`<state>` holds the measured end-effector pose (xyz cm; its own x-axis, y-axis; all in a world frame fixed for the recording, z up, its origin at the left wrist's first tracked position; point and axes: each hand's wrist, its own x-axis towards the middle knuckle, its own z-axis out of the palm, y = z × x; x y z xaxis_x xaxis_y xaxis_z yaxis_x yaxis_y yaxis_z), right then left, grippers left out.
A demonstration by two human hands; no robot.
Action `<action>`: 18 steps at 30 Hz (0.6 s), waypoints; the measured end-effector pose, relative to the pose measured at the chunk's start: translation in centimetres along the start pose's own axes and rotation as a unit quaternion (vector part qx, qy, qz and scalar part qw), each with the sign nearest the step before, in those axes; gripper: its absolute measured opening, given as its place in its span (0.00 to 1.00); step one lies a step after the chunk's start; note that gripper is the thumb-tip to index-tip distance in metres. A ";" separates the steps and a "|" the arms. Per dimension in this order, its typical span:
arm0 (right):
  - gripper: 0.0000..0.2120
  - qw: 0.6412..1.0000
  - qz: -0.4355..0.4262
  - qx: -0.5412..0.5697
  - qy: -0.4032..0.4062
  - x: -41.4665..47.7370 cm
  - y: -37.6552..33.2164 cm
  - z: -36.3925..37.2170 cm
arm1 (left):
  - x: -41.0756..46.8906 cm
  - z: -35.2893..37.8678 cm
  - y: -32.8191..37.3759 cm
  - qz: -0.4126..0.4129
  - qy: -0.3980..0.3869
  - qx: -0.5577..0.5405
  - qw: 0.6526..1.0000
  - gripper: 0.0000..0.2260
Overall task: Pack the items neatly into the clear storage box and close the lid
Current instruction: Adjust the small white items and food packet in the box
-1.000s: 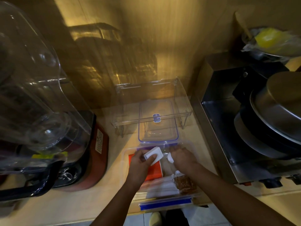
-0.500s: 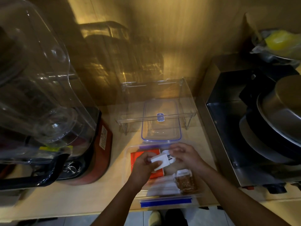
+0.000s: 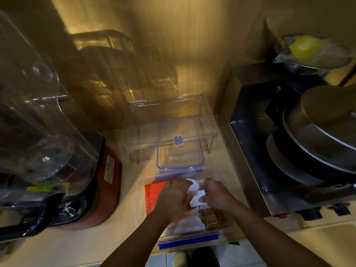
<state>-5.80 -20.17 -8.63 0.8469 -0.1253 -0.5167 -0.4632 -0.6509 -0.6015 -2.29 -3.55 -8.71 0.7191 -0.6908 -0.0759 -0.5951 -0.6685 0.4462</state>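
Warm-lit worktop (image 3: 227, 166) carries our clear storage box (image 3: 141, 205) at its front edge. Our left hand (image 3: 174, 197) and right hand (image 3: 215, 195) pinch a white item (image 3: 195, 197) above the orange packet (image 3: 154, 195) and brown packet (image 3: 212, 218) already inside. Lid (image 3: 180, 149) lies behind, not yet fitted.

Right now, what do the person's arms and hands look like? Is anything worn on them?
Both forearms are bare, with no sleeves in view. The left hand and the right hand show no gloves. I see no watch or bracelet; rings are too blurred to tell.
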 end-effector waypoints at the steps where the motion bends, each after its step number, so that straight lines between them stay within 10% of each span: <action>1: 0.21 1.000 0.002 0.010 -0.002 0.1 0.0 0.1 | 0.4 0.4 -0.1 0.021 -0.032 0.033 0.999 0.20; 18: 0.19 0.997 -0.062 0.013 0.045 0.0 0.5 1.9 | 1.3 2.4 -0.9 0.014 -0.131 0.182 0.974 0.27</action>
<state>-6.51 -19.06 -10.08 0.9173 -0.1126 -0.3819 -0.3597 -0.6458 -0.6735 -1.67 -4.47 -11.36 0.6123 -0.7255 -0.3142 -0.7356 -0.6685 0.1098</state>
